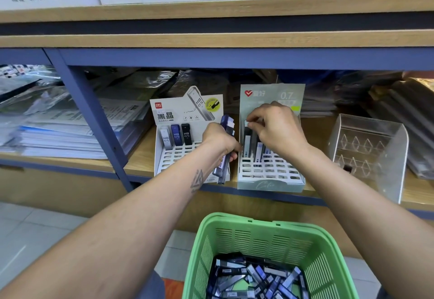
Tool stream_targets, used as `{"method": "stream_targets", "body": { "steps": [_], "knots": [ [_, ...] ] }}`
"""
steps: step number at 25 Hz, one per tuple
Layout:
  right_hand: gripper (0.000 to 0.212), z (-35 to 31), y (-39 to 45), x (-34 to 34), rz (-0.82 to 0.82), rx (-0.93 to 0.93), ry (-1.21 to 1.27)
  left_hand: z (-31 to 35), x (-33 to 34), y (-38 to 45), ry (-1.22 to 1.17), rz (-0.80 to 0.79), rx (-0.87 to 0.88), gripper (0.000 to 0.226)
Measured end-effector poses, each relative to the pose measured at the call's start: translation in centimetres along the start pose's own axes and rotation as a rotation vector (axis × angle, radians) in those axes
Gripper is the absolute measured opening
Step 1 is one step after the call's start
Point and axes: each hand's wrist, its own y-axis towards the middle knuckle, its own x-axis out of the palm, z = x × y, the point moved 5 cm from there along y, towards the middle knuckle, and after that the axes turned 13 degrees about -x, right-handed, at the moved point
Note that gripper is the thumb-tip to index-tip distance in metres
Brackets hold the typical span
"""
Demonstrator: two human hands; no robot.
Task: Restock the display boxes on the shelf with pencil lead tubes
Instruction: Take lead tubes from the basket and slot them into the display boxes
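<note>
1. Two display boxes are seen on the shelf: a white one (187, 157) at ten o'clock of the green basket (258, 237), a pale green one (270, 181) at twelve.
2. Three tubes (176, 135) are counted standing in the white box.
3. One clear acrylic organiser (375, 157) is seen at two o'clock.
4. The basket's loose tubes (256, 280) cannot be counted.

Both forearms reaching toward 12 o'clock; left hand (219, 142) gripping a tube bundle, right hand (276, 129) at its 2 o'clock, fingertips (252, 123) pinching downward.

Green slotted basket (263, 240) (blue-black tubes (256, 280) inside), pale green display box (270, 184).
</note>
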Motion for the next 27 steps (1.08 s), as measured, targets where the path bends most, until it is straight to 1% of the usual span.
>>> {"method": "stream_targets", "body": {
  "steps": [5,7,10,13,16,18,19,21,24,25,27],
  "knots": [
    [0.028,-0.1,0.0,-0.1,0.001,0.000,0.009,0.0,0.0,0.1,0.000,0.002,-0.002,0.027],
    [0.028,-0.1,0.1,-0.1,-0.014,0.011,0.010,-0.1,0.0,0.2,-0.001,0.003,-0.001,0.027],
    [0.030,-0.2,0.2,0.2,-0.087,0.014,-0.020,-0.1,0.0,0.3,-0.008,0.010,0.004,0.027],
    [0.032,-0.2,0.2,0.2,-0.126,-0.001,-0.034,-0.1,-0.1,0.2,-0.008,0.000,0.006,0.027],
    [0.034,-0.2,0.2,0.1,-0.123,0.011,-0.038,-0.1,-0.3,-0.1,-0.027,-0.006,0.005,0.026],
    [0.034,-0.4,0.0,-0.1,-0.084,0.009,-0.027,0.0,-0.7,-0.4,-0.091,-0.018,0.020,0.029],
    [0.032,-0.6,-0.2,-0.2,-0.046,0.015,0.015,0.0,-0.9,-0.5,-0.134,-0.048,0.025,0.029],
    [0.027,-0.9,-0.4,-0.8,0.021,0.092,0.202,0.1,-0.9,-1.2,-0.242,-0.171,0.010,0.026],
    [0.015,-1.2,-0.7,-1.5,0.024,0.283,0.557,0.0,-0.4,-2.5,-0.396,-0.376,-0.043,0.018],
    [0.015,-1.3,-0.9,-1.7,0.010,0.330,0.636,0.0,-0.2,-2.8,-0.437,-0.417,-0.055,0.017],
    [0.027,-1.5,-1.5,-2.0,-0.043,0.396,0.756,-0.1,-0.1,-3.2,-0.510,-0.474,-0.074,0.014]
  ]
}}
